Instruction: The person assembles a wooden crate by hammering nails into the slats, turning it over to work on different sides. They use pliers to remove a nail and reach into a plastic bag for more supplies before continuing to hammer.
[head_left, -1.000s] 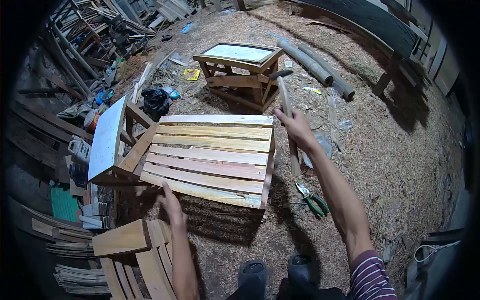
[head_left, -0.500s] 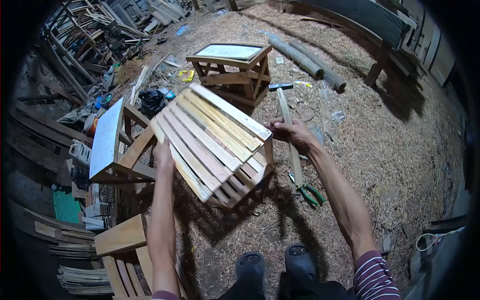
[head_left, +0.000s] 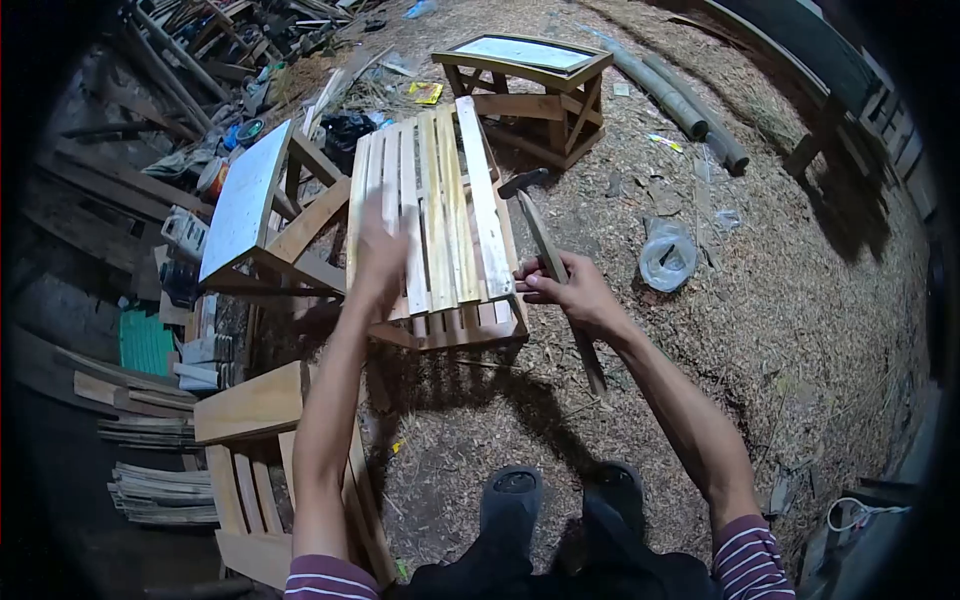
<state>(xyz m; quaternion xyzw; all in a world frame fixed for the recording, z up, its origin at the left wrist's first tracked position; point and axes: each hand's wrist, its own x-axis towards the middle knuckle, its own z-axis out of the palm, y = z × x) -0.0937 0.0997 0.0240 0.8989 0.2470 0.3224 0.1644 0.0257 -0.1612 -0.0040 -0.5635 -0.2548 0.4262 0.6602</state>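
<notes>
A slatted wooden bench point(head_left: 440, 215) stands in front of me, its pale slats running away from my body. Over the slats on its left side is my left hand point(head_left: 381, 255), smeared by motion, so its fingers are not clear. My right hand point(head_left: 578, 292) is closed around the wooden handle of a hammer point(head_left: 540, 235) just off the bench's right corner. The hammer's dark head points up and away, close to the edge slat, and the handle's lower end hangs below my hand.
A white-topped wooden table point(head_left: 245, 205) stands at left, another table point(head_left: 530, 55) behind the bench. A partly slatted frame point(head_left: 250, 405) lies lower left near stacked slats point(head_left: 160, 495). A clear plastic bag point(head_left: 668, 255) and bamboo poles point(head_left: 690, 110) lie on the shavings-covered ground.
The bench has turned and now sits straighter before me. My left hand has moved from its left edge to over the slats. The hammer has tilted in my right hand.
</notes>
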